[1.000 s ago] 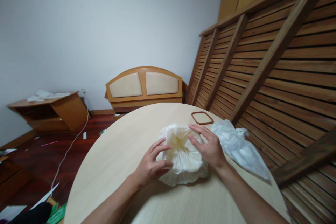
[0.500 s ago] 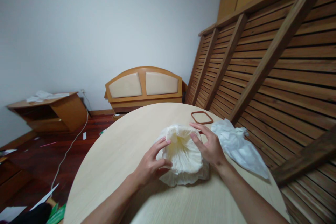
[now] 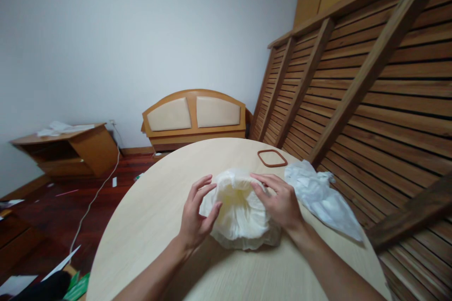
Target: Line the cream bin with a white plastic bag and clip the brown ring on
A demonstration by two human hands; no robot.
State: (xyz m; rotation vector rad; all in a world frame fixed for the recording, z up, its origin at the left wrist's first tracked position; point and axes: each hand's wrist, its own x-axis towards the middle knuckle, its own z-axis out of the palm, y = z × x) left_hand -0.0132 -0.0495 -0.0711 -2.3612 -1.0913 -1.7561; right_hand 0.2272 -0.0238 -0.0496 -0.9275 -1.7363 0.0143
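A white plastic bag (image 3: pixel 243 228) stands on the round table, its mouth spread open and its edge folded outward. It seems draped over a container, but the bag hides whatever is beneath. My left hand (image 3: pixel 198 211) is at the bag's left side, fingers spread and curved, the thumb close to the rim. My right hand (image 3: pixel 282 200) pinches the bag's upper right edge between thumb and fingers. Behind it lies a brown rounded-square ring (image 3: pixel 271 165), flat on the tabletop.
The pale round table (image 3: pixel 148 225) fills the foreground. A crumpled white plastic bag (image 3: pixel 319 197) lies at its right edge. Slatted wooden panels (image 3: pixel 353 84) lean close on the right. Beyond are a headboard (image 3: pixel 193 108), a low cabinet (image 3: pixel 76 148) and a cable (image 3: pixel 92 200) on the floor.
My left hand has come off the bag's rim, moving left and slightly up with its fingers opening. My right hand has shifted slightly along the edge. The bag's mouth looks wider.
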